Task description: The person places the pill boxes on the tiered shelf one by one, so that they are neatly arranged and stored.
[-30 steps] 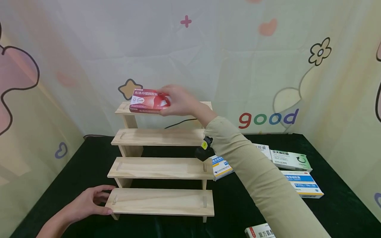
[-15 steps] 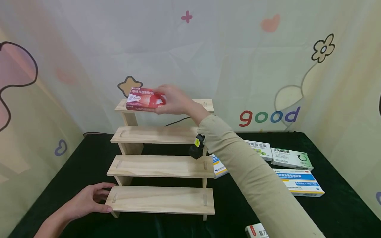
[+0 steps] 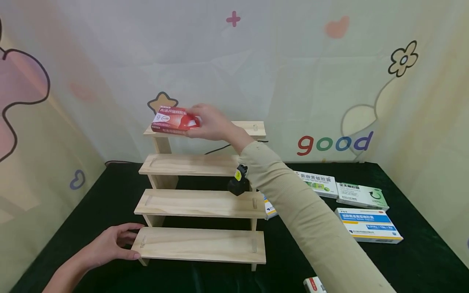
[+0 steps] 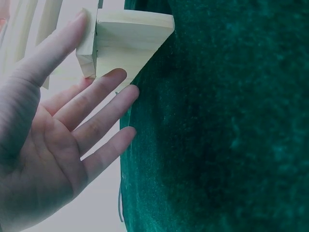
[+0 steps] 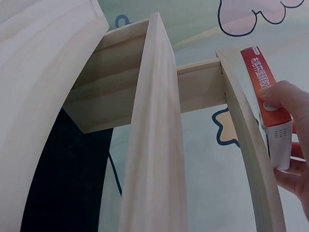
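Note:
A four-step wooden display rack [image 3: 201, 203] stands on the dark green cloth. My right hand [image 3: 212, 122] grips a red and white medicine box [image 3: 170, 120] by its right end, thumb on the front and fingers behind. The box lies at the left part of the top step; in the right wrist view the medicine box [image 5: 265, 87] is right at that board's surface. My left hand [image 3: 110, 246] holds the left end of the lowest step, thumb at the front corner and index finger toward the back. In the left wrist view the other fingers of the left hand [image 4: 63, 140] extend past the board.
Right of the rack lie several medicine boxes: a white-green one [image 3: 318, 185], a green one [image 3: 360, 196] and a blue-white one [image 3: 370, 226]. Another box [image 3: 270, 208] is partly hidden by the right sleeve [image 3: 304, 203]. One more box [image 3: 314, 285] is at the front edge. A patterned curtain [image 3: 278, 81] hangs behind.
My right hand has shifted the red medicine box a little to the left along the top step. The left hand keeps its hold on the lowest step.

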Available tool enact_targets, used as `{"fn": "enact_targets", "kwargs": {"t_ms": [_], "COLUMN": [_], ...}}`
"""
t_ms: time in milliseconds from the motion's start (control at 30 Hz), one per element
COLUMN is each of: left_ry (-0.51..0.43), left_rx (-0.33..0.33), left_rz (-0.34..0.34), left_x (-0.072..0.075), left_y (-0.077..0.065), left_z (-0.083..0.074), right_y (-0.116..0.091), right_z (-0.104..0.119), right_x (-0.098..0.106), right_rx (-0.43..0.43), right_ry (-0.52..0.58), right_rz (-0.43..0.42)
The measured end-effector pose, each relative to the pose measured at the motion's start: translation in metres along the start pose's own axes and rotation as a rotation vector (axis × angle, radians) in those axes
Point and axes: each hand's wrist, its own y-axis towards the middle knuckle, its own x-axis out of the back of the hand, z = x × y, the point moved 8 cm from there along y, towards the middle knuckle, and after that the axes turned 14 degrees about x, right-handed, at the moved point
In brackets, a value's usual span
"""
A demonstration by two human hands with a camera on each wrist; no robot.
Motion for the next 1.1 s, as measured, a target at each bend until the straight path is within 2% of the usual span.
{"fn": "enact_targets", "kwargs": {"t_ms": [233,567,733,1100], "left_ry": [0.016,0.010,0.001,-0.006], "left_rx": [-0.005,-0.001,0.012,0.013], "left_rz": [-0.004,-0.001,-0.005,-0.009], "left_x": [0.000,0.000,0.000,0.001], "left_y": [0.001,0.002,0.001,0.003], "left_z": [-0.002,-0.002,0.001,0.004], "right_y": [-0.001,0.002,0.003,-0.003], "right_z": [-0.005,-0.005,-0.005,-0.007], "right_x": [-0.005,-0.012,-0.015,-0.019], "right_rx": [-0.024,0.010,0.021,-0.032], "right_ry": [0.009,0.023,-0.016,0.003], "right_rz": [0.009,0.037,0.047,0.031]}}
